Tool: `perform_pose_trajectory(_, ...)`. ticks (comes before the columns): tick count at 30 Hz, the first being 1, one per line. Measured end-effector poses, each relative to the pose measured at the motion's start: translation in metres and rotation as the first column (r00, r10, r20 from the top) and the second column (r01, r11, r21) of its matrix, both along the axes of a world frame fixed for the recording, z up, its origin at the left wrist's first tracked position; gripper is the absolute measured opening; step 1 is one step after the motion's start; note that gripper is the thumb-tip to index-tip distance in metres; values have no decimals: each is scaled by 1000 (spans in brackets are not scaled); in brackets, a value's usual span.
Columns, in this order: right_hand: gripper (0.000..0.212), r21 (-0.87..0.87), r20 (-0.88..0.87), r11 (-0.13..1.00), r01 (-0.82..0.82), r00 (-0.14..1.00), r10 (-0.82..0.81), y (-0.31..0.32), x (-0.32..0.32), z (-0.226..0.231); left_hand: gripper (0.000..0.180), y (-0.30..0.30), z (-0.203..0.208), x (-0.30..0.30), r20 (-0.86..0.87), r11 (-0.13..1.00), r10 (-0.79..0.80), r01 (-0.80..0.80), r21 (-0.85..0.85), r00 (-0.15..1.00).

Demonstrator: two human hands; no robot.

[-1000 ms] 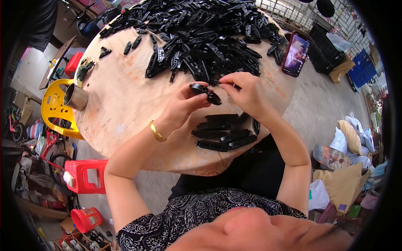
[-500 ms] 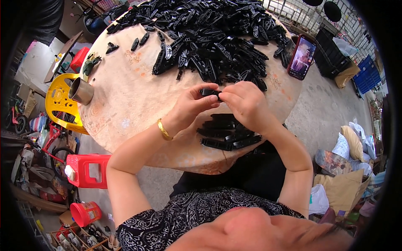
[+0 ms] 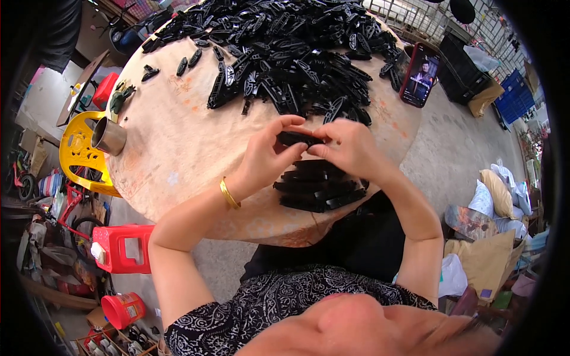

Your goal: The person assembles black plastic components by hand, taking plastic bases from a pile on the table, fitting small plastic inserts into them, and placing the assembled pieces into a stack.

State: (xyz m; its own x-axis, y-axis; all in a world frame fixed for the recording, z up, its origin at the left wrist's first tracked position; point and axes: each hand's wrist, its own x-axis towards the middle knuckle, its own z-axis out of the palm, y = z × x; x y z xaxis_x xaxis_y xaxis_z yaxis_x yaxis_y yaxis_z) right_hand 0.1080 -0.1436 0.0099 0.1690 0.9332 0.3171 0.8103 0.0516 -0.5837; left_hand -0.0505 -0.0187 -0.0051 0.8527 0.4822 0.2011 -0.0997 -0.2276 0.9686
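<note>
Over the near part of the table, my left hand [image 3: 261,153] holds a long, narrow black plastic piece [image 3: 292,138] between thumb and fingers. My right hand [image 3: 345,149] pinches the right end of that same piece. Fingers hide much of it, so its exact kind does not show. Just below my hands lies a small group of similar black oblong pieces [image 3: 317,193], side by side in rows near the table edge. Beyond my hands spreads a large heap of black oblong pieces [image 3: 279,53], some with openwork tops.
The round table has a pale, patterned cloth [image 3: 160,157]. A metal cup [image 3: 109,136] stands at its left edge by a yellow chair [image 3: 77,148]. At the right edge a phone [image 3: 419,77] leans upright. A red stool [image 3: 122,249] is on the floor at left.
The piece sits slightly lower between my hands, and my left fingers are more spread around it. The whole view has shifted a little. The phone's screen shows a different picture.
</note>
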Motion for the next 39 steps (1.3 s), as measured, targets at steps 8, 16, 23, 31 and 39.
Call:
perform_pose_trajectory(8,30,171,532,985,-2,842,-91,17,57,-10,27,12,-5,4,-314,960,11,78,270,949)
perform_pose_trajectory(16,24,357,242,934,13,964,-106,26,17,0,30,16,-11,8,-197,996,81,-84,-7,977)
perform_pose_trajectory(23,22,229,159,973,35,985,-72,50,16,-8,25,30,-22,5,19,774,-6,16,-633,1000)
perform_pose_trajectory(31,18,88,454,994,57,887,-91,66,26,-35,27,25,-20,4,-74,849,47,-79,-522,996)
perform_pose_trajectory(39,10,370,202,926,79,966,-164,46,28,-18,28,21,-20,5,-76,777,-6,-43,-629,997)
